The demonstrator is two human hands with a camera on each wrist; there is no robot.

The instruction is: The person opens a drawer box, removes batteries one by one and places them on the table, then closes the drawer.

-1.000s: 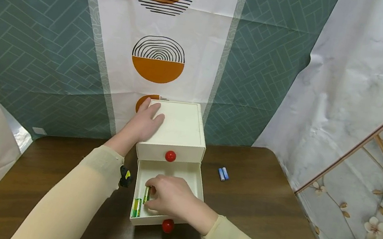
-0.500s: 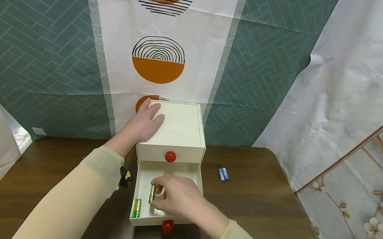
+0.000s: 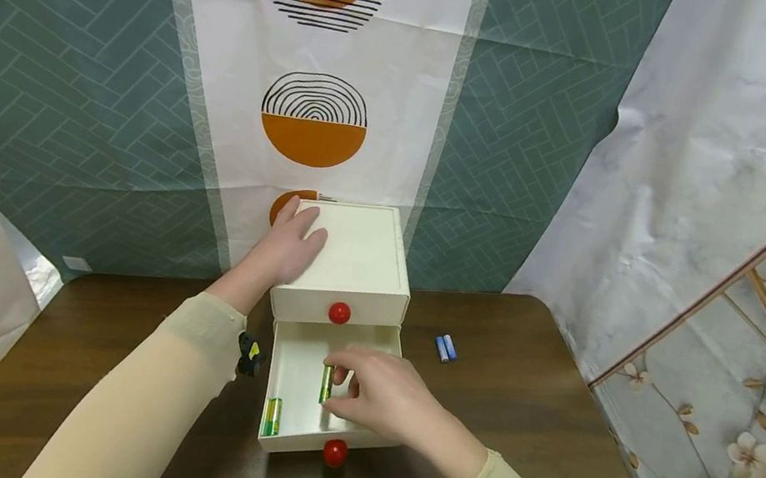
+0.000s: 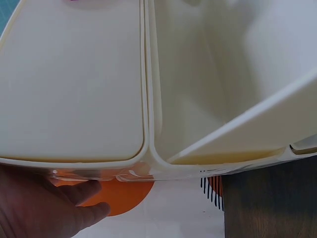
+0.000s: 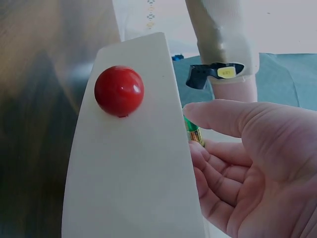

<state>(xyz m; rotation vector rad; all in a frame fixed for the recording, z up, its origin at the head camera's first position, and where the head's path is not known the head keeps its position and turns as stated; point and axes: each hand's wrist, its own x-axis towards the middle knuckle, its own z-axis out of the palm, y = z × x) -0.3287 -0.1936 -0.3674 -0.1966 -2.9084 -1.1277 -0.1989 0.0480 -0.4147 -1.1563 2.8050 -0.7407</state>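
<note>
My left hand (image 3: 289,247) rests on the left side of the white drawer cabinet's top (image 3: 358,252), fingers spread. In the left wrist view the same hand (image 4: 54,206) shows by the cabinet's edge. The lower drawer (image 3: 288,445) is pulled out. Over its inside, my right hand (image 3: 384,391) pinches a green battery (image 3: 326,386) upright between thumb and fingers. Other green-and-gold batteries (image 3: 273,417) lie in the drawer's front left corner. In the right wrist view, the pinched battery (image 5: 193,130) is partly hidden behind the drawer front and thumb.
Two blue-and-white batteries (image 3: 445,348) lie on the brown wooden table (image 3: 489,426) right of the cabinet. The shut upper drawer has a red knob (image 3: 339,313), and another red knob (image 3: 335,453) sits on the lower drawer's front. A patterned cloth (image 3: 401,132) hangs behind.
My right hand has moved rightward across the drawer with the green battery, away from the other batteries at the left. My left hand stays on the cabinet.
</note>
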